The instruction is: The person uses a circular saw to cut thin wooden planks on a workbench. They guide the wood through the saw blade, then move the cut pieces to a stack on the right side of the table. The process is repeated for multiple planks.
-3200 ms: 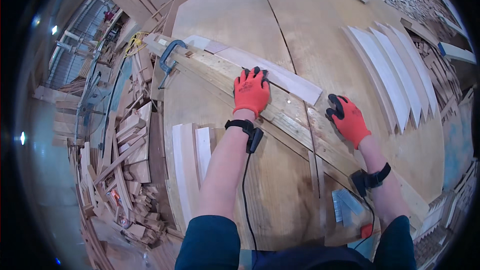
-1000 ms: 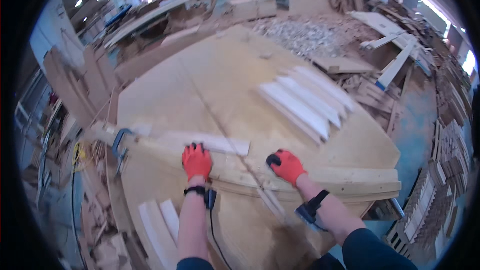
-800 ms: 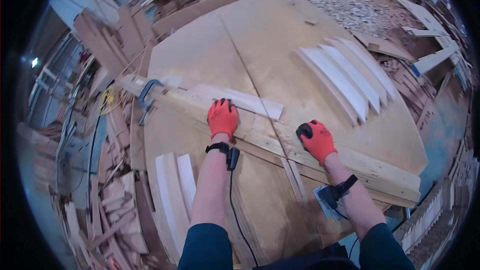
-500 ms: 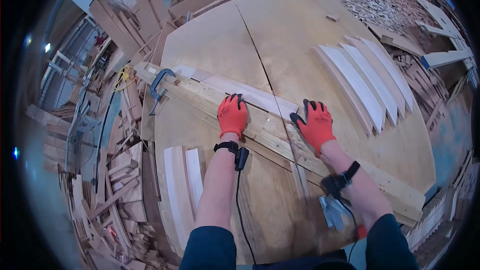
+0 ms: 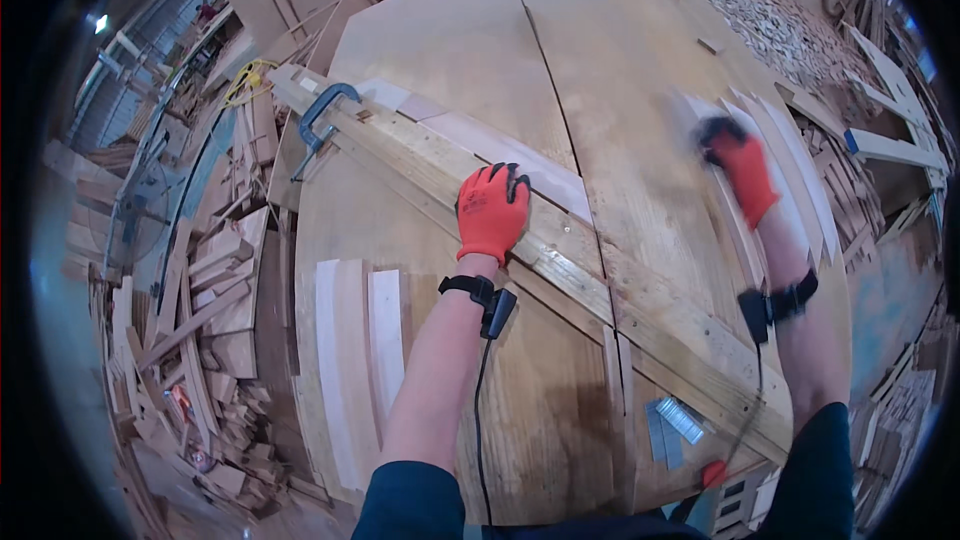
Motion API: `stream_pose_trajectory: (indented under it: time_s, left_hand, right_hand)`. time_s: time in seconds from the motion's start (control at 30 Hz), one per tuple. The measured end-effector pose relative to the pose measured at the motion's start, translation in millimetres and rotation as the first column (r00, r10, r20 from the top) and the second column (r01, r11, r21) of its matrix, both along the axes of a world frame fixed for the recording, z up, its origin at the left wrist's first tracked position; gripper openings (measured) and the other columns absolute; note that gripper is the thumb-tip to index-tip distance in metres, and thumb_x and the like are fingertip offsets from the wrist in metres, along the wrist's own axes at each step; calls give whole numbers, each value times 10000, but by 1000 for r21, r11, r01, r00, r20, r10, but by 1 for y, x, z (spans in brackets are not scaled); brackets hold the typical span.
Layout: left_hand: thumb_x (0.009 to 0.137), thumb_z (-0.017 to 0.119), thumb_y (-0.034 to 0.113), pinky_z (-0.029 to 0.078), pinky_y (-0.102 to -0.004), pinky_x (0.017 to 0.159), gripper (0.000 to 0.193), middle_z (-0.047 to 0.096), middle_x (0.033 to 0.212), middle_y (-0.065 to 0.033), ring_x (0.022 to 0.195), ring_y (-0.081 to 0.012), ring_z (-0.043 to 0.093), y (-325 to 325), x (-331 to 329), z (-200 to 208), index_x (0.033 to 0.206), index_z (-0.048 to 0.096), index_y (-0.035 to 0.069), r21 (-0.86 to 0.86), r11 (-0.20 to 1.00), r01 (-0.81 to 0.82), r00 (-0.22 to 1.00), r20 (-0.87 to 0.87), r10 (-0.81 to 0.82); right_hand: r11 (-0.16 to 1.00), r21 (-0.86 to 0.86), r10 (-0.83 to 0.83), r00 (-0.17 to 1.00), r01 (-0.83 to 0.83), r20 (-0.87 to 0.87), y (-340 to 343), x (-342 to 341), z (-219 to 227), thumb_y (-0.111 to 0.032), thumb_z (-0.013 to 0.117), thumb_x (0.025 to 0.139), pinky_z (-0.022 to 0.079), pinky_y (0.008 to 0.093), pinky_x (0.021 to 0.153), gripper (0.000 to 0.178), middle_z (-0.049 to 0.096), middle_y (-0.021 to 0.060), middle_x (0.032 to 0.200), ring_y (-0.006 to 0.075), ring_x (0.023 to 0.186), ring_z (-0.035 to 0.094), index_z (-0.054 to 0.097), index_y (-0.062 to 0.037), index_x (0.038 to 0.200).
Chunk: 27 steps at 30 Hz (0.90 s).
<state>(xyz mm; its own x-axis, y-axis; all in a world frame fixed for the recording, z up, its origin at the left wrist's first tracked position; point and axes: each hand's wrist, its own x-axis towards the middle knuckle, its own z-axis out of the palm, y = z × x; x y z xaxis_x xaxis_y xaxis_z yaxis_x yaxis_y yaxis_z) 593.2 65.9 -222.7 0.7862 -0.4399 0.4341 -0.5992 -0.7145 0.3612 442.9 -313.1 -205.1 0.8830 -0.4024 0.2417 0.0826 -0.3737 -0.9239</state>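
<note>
My left hand (image 5: 493,208), in a red and black work glove, rests with outstretched fingers on a long wooden beam (image 5: 680,330) lying diagonally over the plywood tabletop. Just beyond its fingertips, a pale board (image 5: 555,183) lies along the beam's far side. A blue C-clamp (image 5: 318,112) sits on the beam's far left end. My right hand (image 5: 742,170), gloved alike, is over several curved pale wood pieces (image 5: 790,180) lying side by side at the right. Motion smears its fingers, so I cannot tell whether they grip a piece.
More curved wood pieces (image 5: 347,360) lie at the tabletop's left. Silver metal strips (image 5: 680,420) and a small red object (image 5: 713,473) are near the front edge. Offcuts (image 5: 215,310) pile up on the left; a heap of small wood scraps (image 5: 760,35) spreads beyond the far right.
My right hand has left the end of the pale board and moved right to the curved pieces. My left hand stays on the beam. The view has shifted somewhat.
</note>
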Motion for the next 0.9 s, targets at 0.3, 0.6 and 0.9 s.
stream_pose_trajectory:
  time_s: [0.3,0.6,0.9]
  left_hand:
    - [838,741,316,290,-554,1146,643,476,1452,-256,1378,-460,386,111,-57,72,1390,546,52,280,940,-197,977,136,164]
    - [813,746,511,152,-643,1179,970,282,1595,-301,1481,-488,224,242,-188,72,1547,344,20,517,677,-523,787,-11,617]
    - [898,678,293,188,-573,1200,761,332,1568,-290,1464,-463,275,253,-190,59,1520,361,-11,395,705,-589,772,18,635]
  right_hand:
    - [839,-480,107,942,-258,-319,167,140,-15,-450,702,873,501,442,998,621,620,175,1303,356,1192,612,550,-96,1359]
    - [576,-687,145,883,-442,-447,227,174,2,-366,723,856,540,477,916,590,631,231,1200,396,1070,651,519,-16,1284]
    - [524,-722,48,862,-452,-505,165,113,-5,-396,747,824,519,494,972,766,529,225,1366,373,1248,549,462,-82,1462]
